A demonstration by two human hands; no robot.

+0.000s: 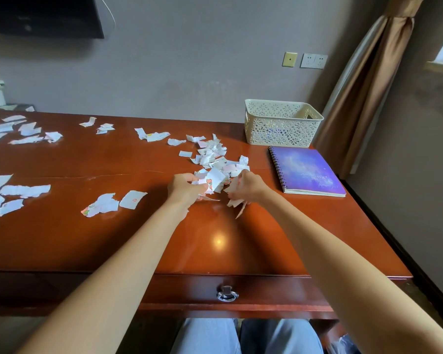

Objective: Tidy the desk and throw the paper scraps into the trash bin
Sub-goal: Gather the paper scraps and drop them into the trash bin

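Note:
Torn white paper scraps lie across the red-brown desk point(138, 241). A dense pile of scraps point(214, 155) sits right of centre. My left hand point(186, 186) is closed on a bunch of scraps point(214, 181) at the pile's near edge. My right hand point(248, 186) grips more scraps point(237, 204) just beside it, some hanging below the fingers. The two hands are close together, a little above the desk top. No trash bin is in view.
A cream lattice basket point(281, 122) stands at the back right. A purple spiral notebook point(307, 169) lies in front of it. More scraps lie at centre left point(113, 203), far left point(10, 195) and back left point(26, 131). A drawer handle point(226, 293) faces me.

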